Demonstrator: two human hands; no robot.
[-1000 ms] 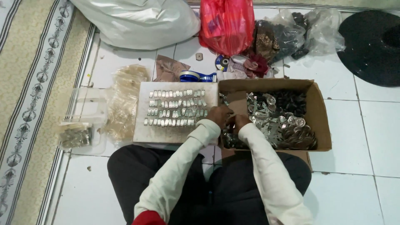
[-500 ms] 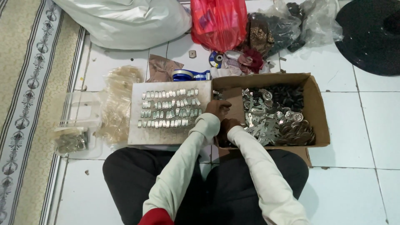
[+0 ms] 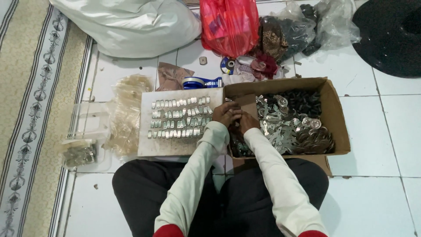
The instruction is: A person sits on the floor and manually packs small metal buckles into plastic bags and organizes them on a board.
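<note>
I sit on a white tiled floor with a flat board [image 3: 175, 142] and an open cardboard box [image 3: 337, 127] before my knees. Rows of small metal pieces [image 3: 180, 117] lie on the board. The box holds loose metal parts [image 3: 289, 127] and dark bits at the back. My left hand [image 3: 226, 114] and my right hand [image 3: 247, 122] meet at the box's left edge, fingers curled close together. Something small seems pinched between them, but I cannot make it out.
A blue tape dispenser [image 3: 201, 82] lies behind the board. Clear plastic bags [image 3: 127, 112] pile up to its left, near a patterned rug [image 3: 30, 109]. A white sack [image 3: 127, 26], a red bag [image 3: 230, 24] and a black round object [image 3: 392, 35] sit farther back.
My hands have stayed together at the box's left edge, shifting only slightly. The view has drifted a little.
</note>
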